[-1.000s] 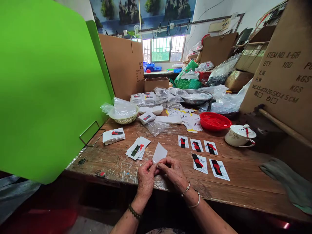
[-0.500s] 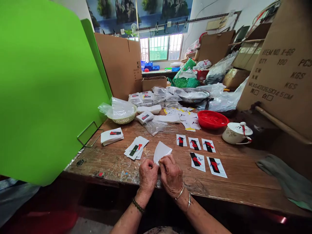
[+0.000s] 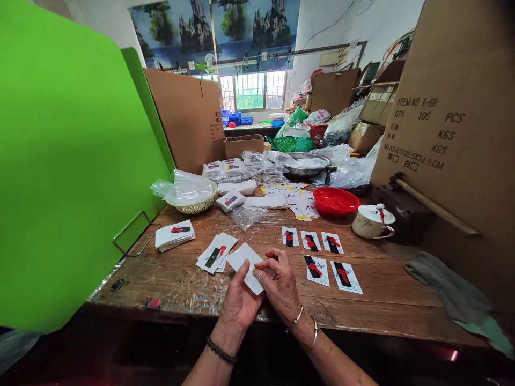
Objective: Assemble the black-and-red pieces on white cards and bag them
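Note:
Both my hands are at the near edge of the wooden table [image 3: 386, 300] with a small white card [image 3: 243, 258] between them. My left hand [image 3: 240, 299] cups the card from below, fingers curled round its lower edge. My right hand [image 3: 279, 281] pinches the card's right side with thumb and fingers. The card lies nearly flat, its blank side up. Left of it sits a fanned pile of printed cards [image 3: 215, 253], and a second stack [image 3: 174, 235] lies further left. Several finished cards with black and red pieces [image 3: 317, 256] lie in two rows to the right.
A green screen [image 3: 72, 177] stands at the left. Behind are a basket with plastic bags [image 3: 192, 194], a red bowl [image 3: 335, 200], a lidded cup [image 3: 372, 221], a metal basin [image 3: 308, 162] and cardboard boxes [image 3: 454, 123]. A grey-green cloth [image 3: 454, 295] lies at the right.
The card stood upright in pinched fingertips and now lies tilted flat over my left palm. My left hand opened under it. The view shifted slightly to the right.

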`<state>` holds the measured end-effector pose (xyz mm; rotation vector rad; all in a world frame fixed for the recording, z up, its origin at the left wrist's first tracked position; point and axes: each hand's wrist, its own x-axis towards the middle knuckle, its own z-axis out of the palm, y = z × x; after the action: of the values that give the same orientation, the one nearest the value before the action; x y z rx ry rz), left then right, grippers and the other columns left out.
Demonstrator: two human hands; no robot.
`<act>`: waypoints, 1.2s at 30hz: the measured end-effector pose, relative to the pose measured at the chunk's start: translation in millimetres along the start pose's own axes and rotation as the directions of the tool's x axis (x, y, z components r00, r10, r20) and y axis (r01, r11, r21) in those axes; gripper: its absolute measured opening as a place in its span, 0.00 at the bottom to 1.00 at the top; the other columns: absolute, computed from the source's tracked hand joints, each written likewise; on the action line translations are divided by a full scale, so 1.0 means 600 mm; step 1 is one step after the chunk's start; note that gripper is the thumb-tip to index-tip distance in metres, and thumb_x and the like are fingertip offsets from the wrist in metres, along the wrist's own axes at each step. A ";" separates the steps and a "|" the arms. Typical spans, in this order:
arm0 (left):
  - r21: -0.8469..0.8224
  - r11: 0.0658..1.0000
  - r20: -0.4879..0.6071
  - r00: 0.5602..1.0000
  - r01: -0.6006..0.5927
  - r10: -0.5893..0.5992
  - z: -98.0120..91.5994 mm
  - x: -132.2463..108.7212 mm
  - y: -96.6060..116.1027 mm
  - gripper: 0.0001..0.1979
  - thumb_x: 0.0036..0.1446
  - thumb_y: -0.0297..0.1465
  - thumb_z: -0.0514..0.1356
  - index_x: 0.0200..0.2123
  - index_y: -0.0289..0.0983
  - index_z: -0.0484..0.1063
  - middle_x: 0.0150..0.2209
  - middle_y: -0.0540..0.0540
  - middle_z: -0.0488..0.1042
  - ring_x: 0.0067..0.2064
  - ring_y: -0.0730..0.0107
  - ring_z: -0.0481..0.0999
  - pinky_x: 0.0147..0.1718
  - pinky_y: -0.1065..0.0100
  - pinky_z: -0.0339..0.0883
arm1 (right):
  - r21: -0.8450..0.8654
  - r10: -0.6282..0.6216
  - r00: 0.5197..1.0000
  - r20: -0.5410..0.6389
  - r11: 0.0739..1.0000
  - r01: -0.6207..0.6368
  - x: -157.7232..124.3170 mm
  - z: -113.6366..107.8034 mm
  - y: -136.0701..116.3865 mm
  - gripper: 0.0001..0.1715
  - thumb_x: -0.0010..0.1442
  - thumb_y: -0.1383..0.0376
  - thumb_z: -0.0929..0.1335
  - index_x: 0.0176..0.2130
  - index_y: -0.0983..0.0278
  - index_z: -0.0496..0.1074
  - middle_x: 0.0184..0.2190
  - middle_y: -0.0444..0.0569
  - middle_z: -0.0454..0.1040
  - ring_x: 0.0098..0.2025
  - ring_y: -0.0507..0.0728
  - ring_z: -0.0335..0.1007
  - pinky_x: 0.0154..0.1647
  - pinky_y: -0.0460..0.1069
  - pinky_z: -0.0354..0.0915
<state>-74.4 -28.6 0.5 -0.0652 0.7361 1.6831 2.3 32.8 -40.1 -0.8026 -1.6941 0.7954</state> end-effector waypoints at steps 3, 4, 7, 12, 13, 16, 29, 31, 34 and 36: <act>-0.089 0.996 -0.161 0.986 0.031 -0.046 0.024 0.013 0.003 0.03 0.59 0.24 0.58 0.37 0.32 0.71 0.31 0.44 0.78 0.31 0.67 0.78 0.35 0.67 0.73 | -0.048 0.049 0.996 -0.069 0.997 -0.052 -0.009 -0.003 -0.006 0.07 0.53 0.63 0.69 0.35 0.61 0.75 0.48 0.52 0.64 0.54 0.62 0.60 0.56 0.58 0.59; -0.097 0.994 -0.169 0.984 0.040 -0.056 0.030 0.017 0.001 0.03 0.60 0.24 0.57 0.37 0.32 0.71 0.31 0.44 0.78 0.31 0.67 0.78 0.36 0.66 0.74 | -0.070 0.047 0.994 -0.101 0.996 -0.054 -0.009 -0.006 -0.005 0.10 0.53 0.63 0.69 0.38 0.61 0.74 0.49 0.53 0.63 0.55 0.63 0.59 0.58 0.59 0.58; -0.084 0.993 -0.082 0.992 0.087 -0.094 0.045 0.028 -0.004 0.05 0.61 0.26 0.57 0.37 0.31 0.72 0.30 0.43 0.79 0.32 0.64 0.79 0.41 0.62 0.74 | -0.068 0.061 0.987 -0.146 0.995 -0.071 -0.003 -0.015 0.007 0.13 0.52 0.62 0.68 0.39 0.63 0.73 0.48 0.55 0.64 0.55 0.63 0.60 0.58 0.60 0.58; -0.021 0.986 0.039 0.985 0.168 -0.167 0.053 0.044 -0.009 0.10 0.58 0.23 0.57 0.42 0.28 0.73 0.35 0.39 0.80 0.36 0.63 0.80 0.46 0.62 0.73 | 0.198 0.360 0.930 -0.077 0.920 -0.339 0.021 -0.048 0.021 0.17 0.50 0.52 0.70 0.30 0.64 0.74 0.39 0.53 0.70 0.43 0.62 0.67 0.47 0.57 0.66; -0.012 0.991 0.035 0.991 0.133 -0.132 0.053 0.045 -0.011 0.11 0.57 0.21 0.58 0.43 0.28 0.74 0.35 0.40 0.80 0.36 0.64 0.80 0.46 0.62 0.72 | 0.272 0.420 0.908 -0.013 0.875 -0.401 0.024 -0.055 0.019 0.19 0.48 0.50 0.72 0.30 0.64 0.74 0.38 0.52 0.71 0.41 0.61 0.68 0.44 0.55 0.67; 0.007 1.000 0.041 0.999 0.012 -0.012 0.055 0.045 -0.017 0.15 0.53 0.20 0.60 0.45 0.30 0.74 0.38 0.41 0.81 0.36 0.65 0.80 0.44 0.63 0.73 | 0.446 0.524 0.812 0.257 0.680 -0.581 0.028 -0.065 0.010 0.24 0.45 0.49 0.75 0.32 0.65 0.75 0.32 0.49 0.73 0.31 0.55 0.68 0.33 0.50 0.66; 0.010 0.999 -0.195 0.979 -0.052 0.052 0.070 0.075 -0.017 0.10 0.64 0.30 0.56 0.30 0.34 0.70 0.20 0.52 0.69 0.20 0.73 0.71 0.27 0.68 0.72 | -0.135 0.382 0.822 0.422 0.923 -0.359 0.058 -0.100 0.022 0.09 0.54 0.63 0.68 0.34 0.64 0.76 0.29 0.46 0.77 0.32 0.56 0.71 0.35 0.48 0.66; 0.008 0.999 -0.161 0.986 -0.052 0.052 0.072 0.083 -0.013 0.09 0.64 0.31 0.57 0.30 0.34 0.68 0.20 0.53 0.68 0.18 0.74 0.69 0.25 0.68 0.72 | -0.301 0.390 0.824 0.411 0.911 -0.281 0.107 -0.133 0.041 0.04 0.54 0.66 0.67 0.31 0.65 0.74 0.29 0.46 0.76 0.31 0.54 0.70 0.33 0.47 0.64; 0.017 0.999 -0.126 0.992 -0.028 0.030 0.082 0.098 -0.016 0.08 0.63 0.31 0.57 0.31 0.35 0.67 0.21 0.52 0.69 0.17 0.76 0.67 0.20 0.71 0.68 | -0.571 0.375 0.870 0.320 0.809 -0.139 0.190 -0.160 0.080 0.07 0.56 0.71 0.65 0.35 0.65 0.73 0.34 0.48 0.77 0.36 0.54 0.70 0.37 0.46 0.60; 0.051 0.999 -0.117 0.993 0.006 0.001 0.092 0.111 -0.021 0.08 0.63 0.32 0.57 0.32 0.35 0.66 0.23 0.51 0.71 0.17 0.77 0.67 0.19 0.72 0.67 | -0.666 0.406 0.866 0.292 0.736 -0.121 0.236 -0.161 0.107 0.09 0.56 0.73 0.65 0.36 0.66 0.73 0.35 0.49 0.77 0.37 0.54 0.69 0.36 0.46 0.58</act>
<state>-61.3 57.4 10.5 -0.1292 0.8665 1.6675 72.4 196.4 2.6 -1.4554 -2.3273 0.6090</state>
